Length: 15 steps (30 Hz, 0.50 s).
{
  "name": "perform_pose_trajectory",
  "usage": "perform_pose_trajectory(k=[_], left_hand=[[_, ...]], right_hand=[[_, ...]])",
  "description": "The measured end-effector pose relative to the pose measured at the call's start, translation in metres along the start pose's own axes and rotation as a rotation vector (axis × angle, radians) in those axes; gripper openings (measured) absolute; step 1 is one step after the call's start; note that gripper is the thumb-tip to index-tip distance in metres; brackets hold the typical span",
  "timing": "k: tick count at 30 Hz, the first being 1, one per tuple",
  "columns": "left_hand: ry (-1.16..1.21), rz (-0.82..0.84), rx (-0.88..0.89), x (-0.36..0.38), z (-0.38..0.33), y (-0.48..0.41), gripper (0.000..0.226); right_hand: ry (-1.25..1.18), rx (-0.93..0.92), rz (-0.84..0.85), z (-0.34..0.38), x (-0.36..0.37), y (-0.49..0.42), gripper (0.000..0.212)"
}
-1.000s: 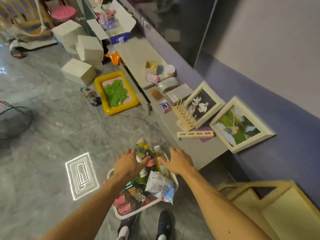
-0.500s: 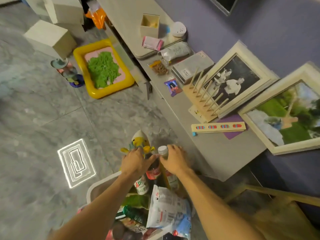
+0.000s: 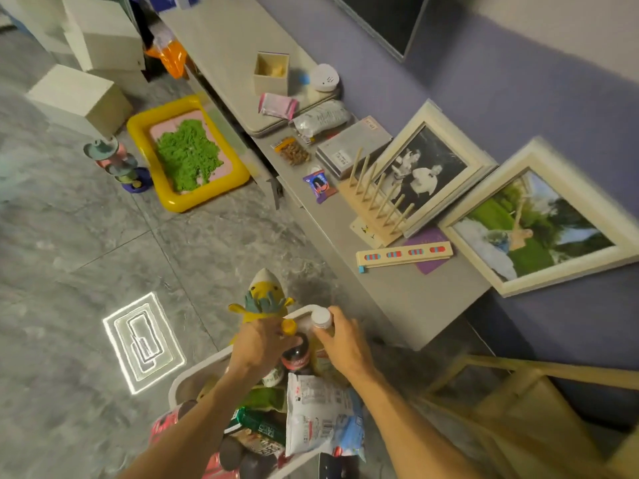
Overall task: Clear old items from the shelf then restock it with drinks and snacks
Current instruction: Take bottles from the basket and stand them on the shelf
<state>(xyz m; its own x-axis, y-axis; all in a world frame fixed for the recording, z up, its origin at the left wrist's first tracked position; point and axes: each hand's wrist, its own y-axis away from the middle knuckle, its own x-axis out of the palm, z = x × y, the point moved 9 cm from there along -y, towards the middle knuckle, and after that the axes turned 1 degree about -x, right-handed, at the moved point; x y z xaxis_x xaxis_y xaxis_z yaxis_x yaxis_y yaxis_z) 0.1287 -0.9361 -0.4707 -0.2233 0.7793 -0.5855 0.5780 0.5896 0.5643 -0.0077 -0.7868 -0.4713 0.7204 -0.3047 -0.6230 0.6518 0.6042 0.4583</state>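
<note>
Two hands grip bottles in the basket; frames crowd the shelf.

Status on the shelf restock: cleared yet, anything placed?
Done: nothing visibly. The shelf still holds old items: peg rack, two picture frames. In hand: right hand on a white-capped bottle, left hand on a dark bottle, both in the basket. Left: clearing, all restocking.
</note>
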Motion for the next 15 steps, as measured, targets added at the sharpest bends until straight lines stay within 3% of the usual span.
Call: perform_pose_trajectory(k=[5, 15], left_hand=[[-0.067, -0.052, 0.13, -0.038, -0.065, 0.041, 0.02], [-0.122, -0.224, 0.467, -0.178, -0.262, 0.155, 0.027]], right_hand=[[-0.154, -0.064, -0.17, 0.024, -0.064, 0.036, 0.041], [-0.294, -0.277, -0.557, 0.131, -0.265, 0.15, 0.05]])
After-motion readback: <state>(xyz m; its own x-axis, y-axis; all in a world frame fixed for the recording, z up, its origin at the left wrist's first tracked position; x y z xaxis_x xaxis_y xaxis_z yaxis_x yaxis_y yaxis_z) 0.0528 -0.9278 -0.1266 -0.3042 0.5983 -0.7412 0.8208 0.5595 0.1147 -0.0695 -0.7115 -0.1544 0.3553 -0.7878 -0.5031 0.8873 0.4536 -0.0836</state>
